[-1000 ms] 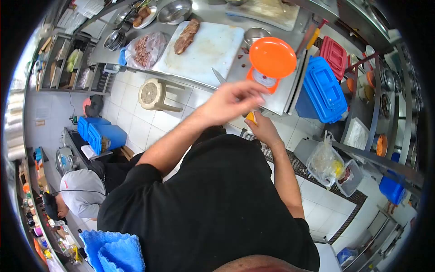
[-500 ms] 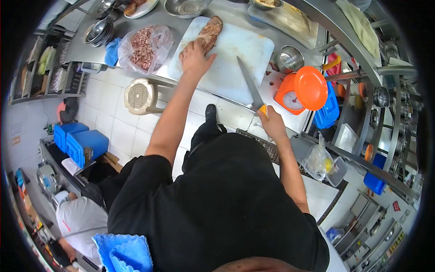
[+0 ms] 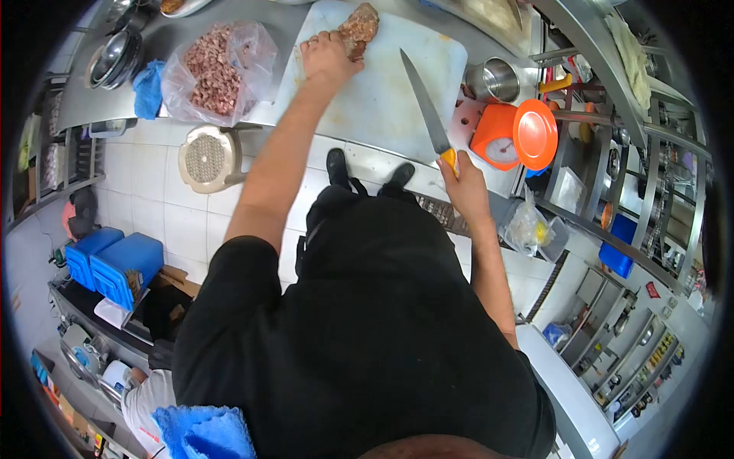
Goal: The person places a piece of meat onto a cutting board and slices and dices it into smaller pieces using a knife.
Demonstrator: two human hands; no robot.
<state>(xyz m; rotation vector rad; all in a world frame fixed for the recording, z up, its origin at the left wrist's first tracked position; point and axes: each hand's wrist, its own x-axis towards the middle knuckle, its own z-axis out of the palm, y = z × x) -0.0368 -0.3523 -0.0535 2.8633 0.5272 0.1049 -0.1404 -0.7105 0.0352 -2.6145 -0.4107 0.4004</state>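
Note:
A brown piece of cooked-looking meat (image 3: 359,27) lies near the far edge of a white cutting board (image 3: 382,107). My left hand (image 3: 327,60) rests against its left side, fingers bent and thumb by the near end, gripping it onto the board. My right hand (image 3: 468,187) is closed around the yellow handle of a long kitchen knife (image 3: 425,99). The blade points away from me over the right part of the board, apart from the meat.
Left of the board sits a clear bag of diced meat (image 3: 214,69), with a blue cloth (image 3: 149,89) and stacked metal bowls (image 3: 115,60) beyond. To the right stand a metal pot (image 3: 493,80) and an orange scale (image 3: 497,141). A plastic stool (image 3: 208,158) is below the counter.
My view has shifted, bringing both shoes into sight. My left fingers are more bent against the meat. The knife stays in my right hand, still over the board's right side.

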